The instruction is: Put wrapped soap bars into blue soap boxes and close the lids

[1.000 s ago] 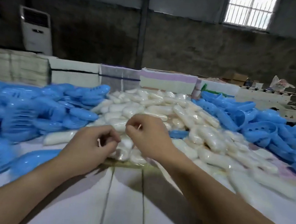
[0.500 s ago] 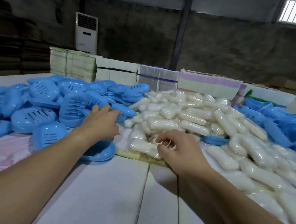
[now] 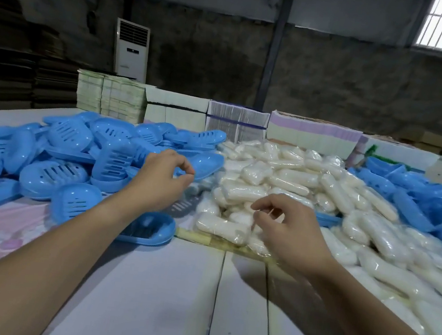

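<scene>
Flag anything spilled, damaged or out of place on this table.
Nothing stands out. The blue soap boxes and wrapped soap bars lie in loose heaps side by side; one open box sits apart near the left hand.
</scene>
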`<state>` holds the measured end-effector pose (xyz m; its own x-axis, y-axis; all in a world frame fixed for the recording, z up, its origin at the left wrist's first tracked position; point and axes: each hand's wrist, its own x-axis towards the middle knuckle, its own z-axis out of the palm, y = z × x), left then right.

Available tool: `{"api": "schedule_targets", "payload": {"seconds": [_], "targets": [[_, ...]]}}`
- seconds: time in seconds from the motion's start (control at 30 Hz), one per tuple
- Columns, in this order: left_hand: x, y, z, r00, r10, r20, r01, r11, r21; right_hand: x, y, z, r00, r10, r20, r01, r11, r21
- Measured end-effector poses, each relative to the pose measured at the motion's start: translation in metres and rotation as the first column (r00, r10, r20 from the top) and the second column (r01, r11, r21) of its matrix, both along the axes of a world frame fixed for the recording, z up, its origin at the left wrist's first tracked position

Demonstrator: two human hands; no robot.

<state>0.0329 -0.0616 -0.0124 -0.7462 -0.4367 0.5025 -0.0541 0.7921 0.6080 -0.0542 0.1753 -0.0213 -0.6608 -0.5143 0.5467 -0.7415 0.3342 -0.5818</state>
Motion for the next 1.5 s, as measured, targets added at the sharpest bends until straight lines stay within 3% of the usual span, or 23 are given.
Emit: {"api": "schedule_targets", "payload": {"seconds": [0.13, 0.23, 0.3, 0.4, 0.57, 0.73, 0.9, 1.03, 1.17, 1.33, 1.43, 1.5], "targets": [[0.013, 0.033, 0.009, 0.928, -0.357, -0.106, 0.364, 0.929, 0.061, -0.013, 0.02, 0.018, 0.996, -0.076, 0.049, 0.083, 0.98, -0.183], [0.021, 0.057, 0.006, 0.799, -0.602, 0.013, 0.601, 0.798, 0.047, -0.034, 0.043, 0.035, 0.973, -0.229, 0.018, 0.228, 0.952, -0.204], [0.022, 0.07, 0.001, 0.695, -0.704, 0.148, 0.705, 0.707, 0.052, -0.049, 0.061, 0.041, 0.934, -0.355, -0.042, 0.348, 0.93, -0.121], [0.019, 0.077, -0.011, 0.615, -0.718, 0.325, 0.767, 0.64, -0.037, -0.069, 0.088, 0.03, 0.841, -0.53, -0.109, 0.537, 0.842, 0.05], [0.019, 0.076, -0.014, 0.62, -0.658, 0.426, 0.735, 0.677, -0.024, -0.082, 0.12, 0.016, 0.697, -0.703, -0.141, 0.684, 0.594, 0.423], [0.017, 0.083, -0.017, 0.657, -0.61, 0.443, 0.701, 0.71, -0.063, -0.081, 0.121, 0.018, 0.706, -0.692, -0.155, 0.682, 0.602, 0.416], [0.018, 0.085, -0.016, 0.707, -0.593, 0.385, 0.667, 0.741, -0.083, -0.073, 0.114, 0.016, 0.782, -0.609, -0.129, 0.614, 0.721, 0.319], [0.02, 0.086, -0.015, 0.737, -0.561, 0.377, 0.607, 0.795, -0.005, -0.064, 0.104, 0.017, 0.865, -0.493, -0.091, 0.501, 0.837, 0.22], [0.02, 0.089, -0.015, 0.746, -0.578, 0.33, 0.598, 0.8, 0.05, -0.046, 0.09, 0.02, 0.959, -0.28, -0.049, 0.282, 0.958, 0.045], [0.021, 0.09, -0.016, 0.739, -0.608, 0.291, 0.6, 0.79, 0.128, -0.013, 0.068, 0.029, 0.997, 0.076, 0.018, -0.075, 0.994, -0.075], [0.022, 0.091, -0.016, 0.742, -0.614, 0.269, 0.597, 0.788, 0.151, 0.005, 0.061, 0.028, 0.963, 0.267, 0.039, -0.269, 0.958, 0.097], [0.022, 0.091, -0.016, 0.74, -0.625, 0.248, 0.604, 0.78, 0.163, 0.013, 0.054, 0.023, 0.951, 0.3, 0.073, -0.308, 0.911, 0.275]]}}
